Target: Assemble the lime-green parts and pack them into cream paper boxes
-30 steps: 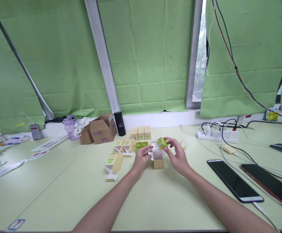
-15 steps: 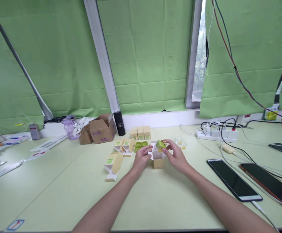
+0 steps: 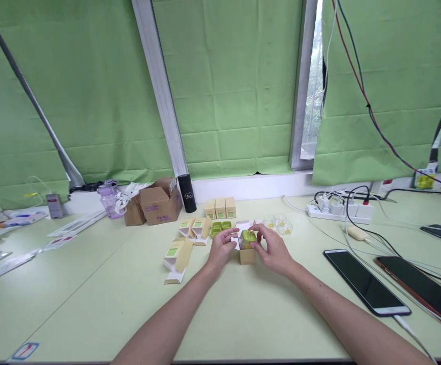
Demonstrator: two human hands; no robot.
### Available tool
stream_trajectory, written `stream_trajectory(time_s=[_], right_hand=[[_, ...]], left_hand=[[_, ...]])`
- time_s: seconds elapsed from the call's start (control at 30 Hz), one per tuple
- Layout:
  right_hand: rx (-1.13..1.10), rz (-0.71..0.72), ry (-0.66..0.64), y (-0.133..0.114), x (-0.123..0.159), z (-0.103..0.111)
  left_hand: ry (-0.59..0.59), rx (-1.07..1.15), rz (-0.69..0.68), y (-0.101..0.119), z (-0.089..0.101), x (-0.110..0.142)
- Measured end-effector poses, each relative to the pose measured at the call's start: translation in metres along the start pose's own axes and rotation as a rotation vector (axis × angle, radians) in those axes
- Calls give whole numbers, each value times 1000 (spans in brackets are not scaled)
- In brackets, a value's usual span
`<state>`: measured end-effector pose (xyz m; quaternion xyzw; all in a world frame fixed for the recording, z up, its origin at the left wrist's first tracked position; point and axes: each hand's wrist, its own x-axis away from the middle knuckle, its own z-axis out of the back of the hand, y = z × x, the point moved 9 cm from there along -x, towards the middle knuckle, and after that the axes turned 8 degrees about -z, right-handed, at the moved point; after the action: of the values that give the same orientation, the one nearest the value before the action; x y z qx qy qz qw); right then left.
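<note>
My right hand (image 3: 276,248) pinches a small green-topped container (image 3: 248,237) with a loop on its lid. The container sits at the mouth of a small open cardboard box (image 3: 247,257), its lower part hidden inside. At the left side of that box, my left hand (image 3: 220,248) has its thumb and fingers at a white flap, steadying it. Just behind my left hand lie several green square lids (image 3: 220,228). Clear cups with yellow spots (image 3: 279,223) stand beyond my right hand.
Open small cartons (image 3: 177,258) lie to the left, with closed small boxes (image 3: 220,208) behind. Farther back stand a brown carton (image 3: 161,203) and a black bottle (image 3: 186,193). Phones (image 3: 367,281), cables and a power strip (image 3: 340,211) occupy the right side.
My right hand has lowered the green-topped container from above the box into its mouth, turning it upright. The clear cups behind show more fully. My left hand has stayed at the flap.
</note>
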<state>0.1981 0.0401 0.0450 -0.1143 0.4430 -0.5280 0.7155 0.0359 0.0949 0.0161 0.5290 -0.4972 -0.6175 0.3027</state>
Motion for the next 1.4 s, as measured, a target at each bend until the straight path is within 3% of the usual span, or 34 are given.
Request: stream_trajectory(time_s=[0.5,0.83,1.0,1.23,1.4], right_hand=[[7,43,-6,-7,4,-4],[-9,-4,29,-1,-1,-10],[-91,-11,28,2,-1,-14],[-287,-127,5,14,-8,-19],[-306,-145,-3,17,-9,-21]], left_hand=[[20,12,3,-1,1,-2],[18,-25,-1,-1,3,0],[30,-26,4,1,2,-1],[58,-4,32,5,0,1],[46,17,39,4,-2,1]])
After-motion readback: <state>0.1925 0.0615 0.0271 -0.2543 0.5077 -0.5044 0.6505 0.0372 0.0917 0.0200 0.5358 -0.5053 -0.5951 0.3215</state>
